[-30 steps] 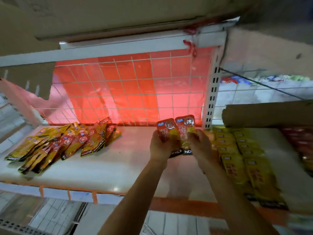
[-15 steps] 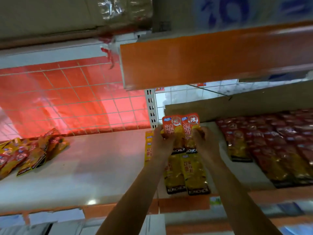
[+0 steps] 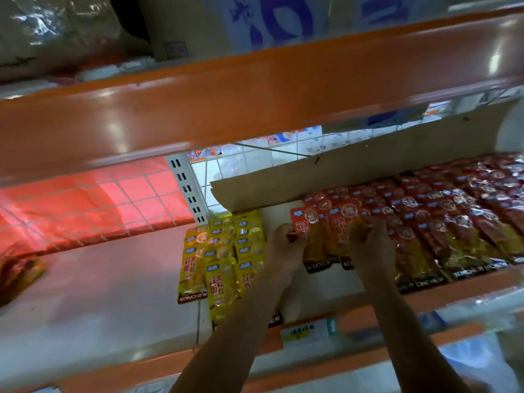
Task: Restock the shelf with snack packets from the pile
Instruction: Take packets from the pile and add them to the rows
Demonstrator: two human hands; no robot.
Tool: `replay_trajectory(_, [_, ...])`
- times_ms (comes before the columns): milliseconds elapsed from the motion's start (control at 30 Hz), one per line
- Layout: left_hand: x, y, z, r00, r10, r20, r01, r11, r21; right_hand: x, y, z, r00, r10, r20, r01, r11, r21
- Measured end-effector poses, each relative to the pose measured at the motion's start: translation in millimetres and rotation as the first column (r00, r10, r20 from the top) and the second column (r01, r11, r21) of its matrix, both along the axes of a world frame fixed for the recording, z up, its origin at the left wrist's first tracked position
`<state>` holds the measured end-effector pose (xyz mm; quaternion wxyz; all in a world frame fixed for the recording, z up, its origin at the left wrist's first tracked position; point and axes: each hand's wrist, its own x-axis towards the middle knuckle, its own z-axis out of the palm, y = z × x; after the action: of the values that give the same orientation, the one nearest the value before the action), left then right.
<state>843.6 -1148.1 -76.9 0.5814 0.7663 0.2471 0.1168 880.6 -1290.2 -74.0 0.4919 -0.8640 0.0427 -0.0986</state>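
Both hands hold red-and-yellow snack packets over the white shelf [image 3: 113, 279]. My left hand [image 3: 283, 248] pinches the left red packet [image 3: 307, 236] at its edge. My right hand [image 3: 371, 245] grips the right red packet [image 3: 340, 228] beside it. The two packets sit low, at the left end of the rows of red packets [image 3: 442, 222]. Rows of yellow packets [image 3: 224, 251] lie just left of my left hand. The loose pile of packets [image 3: 17, 273] lies at the far left edge, blurred.
An orange shelf beam [image 3: 255, 95] crosses overhead. A cardboard sheet [image 3: 340, 168] stands behind the red rows. A white slotted upright [image 3: 187, 191] splits the red-backed wire grid [image 3: 99, 199] from the right bay. A price label [image 3: 309, 330] sits on the shelf's front edge.
The view swung right and both hands carried the two red packets rightward, from the left bay past the yellow rows, and lowered them beside the red rows.
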Motion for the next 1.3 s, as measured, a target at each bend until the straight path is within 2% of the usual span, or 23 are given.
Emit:
replay_trajectory(100, [7, -12, -10, 0.998, -0.042, -0.037, 0.042, 0.999, 0.004, -1, -16, -4, 1.000, -0.027, 0.013, 0.027, 0.999, -0.016])
replay_trajectory(367, [17, -26, -19, 0.974, -0.040, -0.224, 0.104, 0.953, 0.285, -15, -28, -15, 0.997, 0.068, 0.048, -0.063, 0.993, -0.103])
replay_trajectory(633, [21, -27, -18, 0.976, -0.063, -0.207, 0.144, 0.903, 0.406, -27, -23, -21, 0.991, 0.131, 0.020, -0.125, 0.973, -0.196])
replay_trajectory(800, [19, -29, -17, 0.982, -0.074, -0.171, 0.142, 0.890, 0.434, -31, -19, -21, 0.995, 0.073, -0.064, -0.092, 0.927, -0.363])
replay_trajectory(967, [17, -31, -14, 0.983, -0.092, -0.157, 0.153, 0.885, 0.440, -38, -14, -23, 0.999, -0.016, -0.036, -0.004, 0.864, -0.504])
replay_trajectory(1300, [8, -30, -7, 0.981, -0.143, -0.134, 0.188, 0.877, 0.441, -41, -12, -22, 1.000, -0.001, -0.025, -0.013, 0.852, -0.524])
